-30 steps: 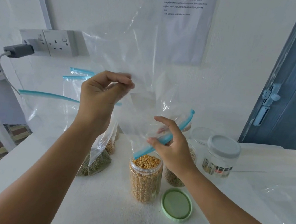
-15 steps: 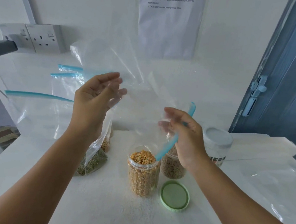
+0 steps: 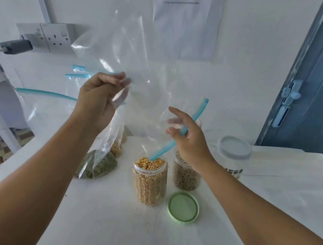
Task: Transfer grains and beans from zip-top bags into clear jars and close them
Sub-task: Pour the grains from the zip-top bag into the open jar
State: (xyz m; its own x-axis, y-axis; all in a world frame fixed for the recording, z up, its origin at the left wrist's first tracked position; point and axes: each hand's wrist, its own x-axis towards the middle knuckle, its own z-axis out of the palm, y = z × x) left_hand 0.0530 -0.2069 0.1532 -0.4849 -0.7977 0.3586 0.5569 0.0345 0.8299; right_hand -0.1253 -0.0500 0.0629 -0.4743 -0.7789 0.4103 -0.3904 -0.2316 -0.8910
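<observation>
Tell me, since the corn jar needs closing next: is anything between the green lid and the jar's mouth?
Yes. The empty bag, held up by the left hand and right hand, hangs over the corn jar, its blue zip strip dipping into the mouth. The green lid lies beside the jar.

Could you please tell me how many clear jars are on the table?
3: an open jar of yellow kernels in front, a brown-grain jar behind the right wrist, a grey-lidded jar further right. Bags may hide others.

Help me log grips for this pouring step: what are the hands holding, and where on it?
Both hold the empty zip-top bag: the left hand pinches its upturned side, the right hand holds the blue zip edge above the corn jar.
</observation>
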